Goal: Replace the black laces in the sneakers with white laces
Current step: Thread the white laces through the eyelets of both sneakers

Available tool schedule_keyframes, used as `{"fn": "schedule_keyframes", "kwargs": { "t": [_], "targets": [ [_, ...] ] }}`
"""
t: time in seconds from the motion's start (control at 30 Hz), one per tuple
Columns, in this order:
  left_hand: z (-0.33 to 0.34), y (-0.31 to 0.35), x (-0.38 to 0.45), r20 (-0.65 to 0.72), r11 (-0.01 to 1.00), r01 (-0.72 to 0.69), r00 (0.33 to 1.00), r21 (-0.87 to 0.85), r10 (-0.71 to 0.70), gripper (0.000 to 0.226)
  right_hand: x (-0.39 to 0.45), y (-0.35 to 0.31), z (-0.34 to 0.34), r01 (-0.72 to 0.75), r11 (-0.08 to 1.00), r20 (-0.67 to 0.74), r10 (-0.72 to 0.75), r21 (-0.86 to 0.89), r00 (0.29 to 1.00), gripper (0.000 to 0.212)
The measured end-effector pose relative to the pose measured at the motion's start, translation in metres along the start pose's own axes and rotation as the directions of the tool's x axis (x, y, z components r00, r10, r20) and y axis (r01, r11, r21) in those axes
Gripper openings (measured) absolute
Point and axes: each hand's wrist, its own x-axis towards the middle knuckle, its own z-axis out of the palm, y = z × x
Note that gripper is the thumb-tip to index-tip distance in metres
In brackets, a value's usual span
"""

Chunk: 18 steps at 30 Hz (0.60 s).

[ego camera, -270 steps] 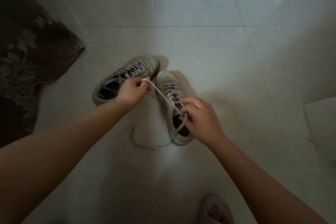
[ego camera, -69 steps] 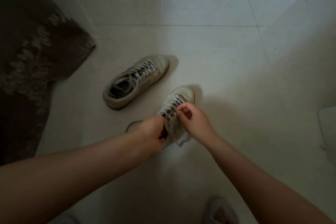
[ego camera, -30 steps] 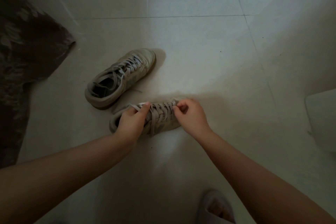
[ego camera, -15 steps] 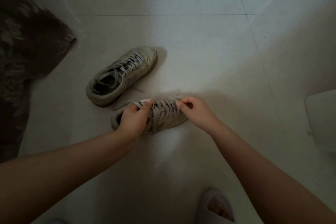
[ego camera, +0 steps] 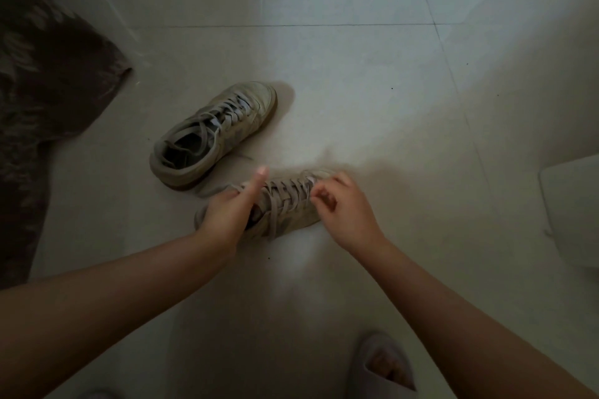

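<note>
1. The near sneaker (ego camera: 285,204) lay on its side on the tiled floor (ego camera: 356,107), between the two hands, toe toward the right hand.
2. The left hand (ego camera: 228,214) gripped the collar end of the near sneaker, thumb raised and straight; its other fingers were hidden behind the hand and the shoe.
3. The right hand (ego camera: 343,207) sat at the toe end with fingers curled against the lowest rows of the pale lace (ego camera: 288,194). Dim light prevented confirming whether a strand was pinched.
4. A loose lace end trailed on the floor just beyond the left hand; its tip was hard to make out.
5. The far sneaker (ego camera: 214,133) stood upright beyond the left hand, apart from it, laced in pale lace.
6. Dark patterned fabric (ego camera: 42,100), cut off at the frame edge, lay well left of the left hand.
7. A slippered foot (ego camera: 384,366) was partly cut off below the right forearm.
8. A pale object (ego camera: 573,204), cut off at the edge, stood well right of the right hand; unidentifiable.
</note>
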Motion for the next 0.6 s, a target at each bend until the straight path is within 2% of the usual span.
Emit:
{"fn": "schedule_keyframes", "kwargs": {
  "t": [0.1, 0.3, 0.4, 0.47, 0.53, 0.6],
  "targets": [
    [0.002, -0.001, -0.005, 0.064, 0.996, -0.049, 0.996, -0.073, 0.054, 0.021, -0.005, -0.006, 0.003, -0.063, 0.995, -0.020, 0.061, -0.077, 0.998, 0.007],
    [0.010, -0.003, -0.003, -0.005, 0.995, -0.065, 0.998, -0.077, 0.064, 0.020, 0.002, -0.027, 0.008, -0.377, 0.923, -0.017, 0.377, -0.084, 0.926, 0.019],
    [0.010, -0.006, -0.002, -0.007, 0.994, -0.084, 0.997, -0.066, 0.083, 0.021, 0.007, -0.025, 0.007, -0.469, 0.883, 0.093, 0.470, -0.025, 0.878, 0.019],
    [0.009, -0.006, -0.001, -0.011, 0.995, -0.086, 0.996, -0.059, 0.086, 0.019, 0.012, -0.020, 0.002, -0.525, 0.845, 0.212, 0.497, 0.104, 0.841, 0.023],
    [0.006, -0.005, 0.000, 0.001, 0.994, -0.093, 0.996, -0.049, 0.093, 0.019, 0.013, -0.018, -0.005, -0.590, 0.761, 0.358, 0.490, 0.268, 0.795, 0.025],
    [0.004, -0.004, 0.001, 0.012, 0.994, -0.101, 0.995, -0.029, 0.102, 0.021, 0.014, -0.019, -0.010, -0.614, 0.705, 0.436, 0.456, 0.354, 0.776, 0.025]
  ]
}}
